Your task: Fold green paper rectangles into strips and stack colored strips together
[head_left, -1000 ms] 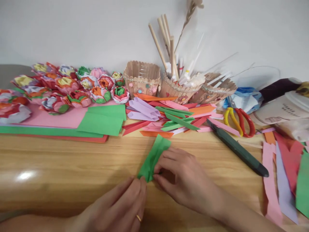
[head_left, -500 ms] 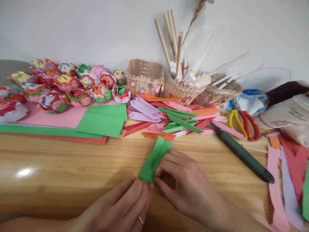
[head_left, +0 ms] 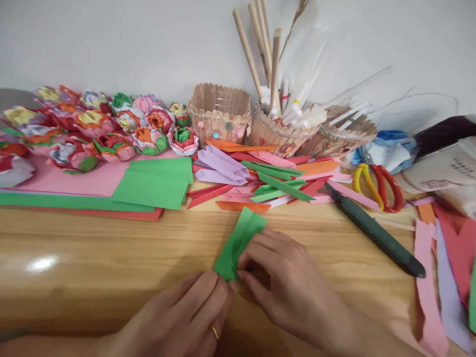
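Observation:
A green paper piece (head_left: 238, 243) with a lengthwise crease slants over the wooden table, its far end near the pile of folded strips (head_left: 282, 181). At its near end, my left hand (head_left: 186, 310), with a ring on one finger, pinches the bottom edge. My right hand (head_left: 286, 277) grips the lower right side between thumb and bent fingers. The fingertips of both hands are close together, and they partly cover the paper's lower corner.
Several folded paper flowers (head_left: 92, 124) sit on stacked coloured sheets (head_left: 152, 183) at the left. Stick-walled baskets (head_left: 219, 116) stand by the wall. Scissors (head_left: 390, 188), a dark green cutter (head_left: 375, 233) and paper scraps (head_left: 427, 282) lie at the right.
The view has shifted slightly, so the background items sit a little higher. Both hands keep hold of the green paper, with only a slight shift of the fingers at its lower edge.

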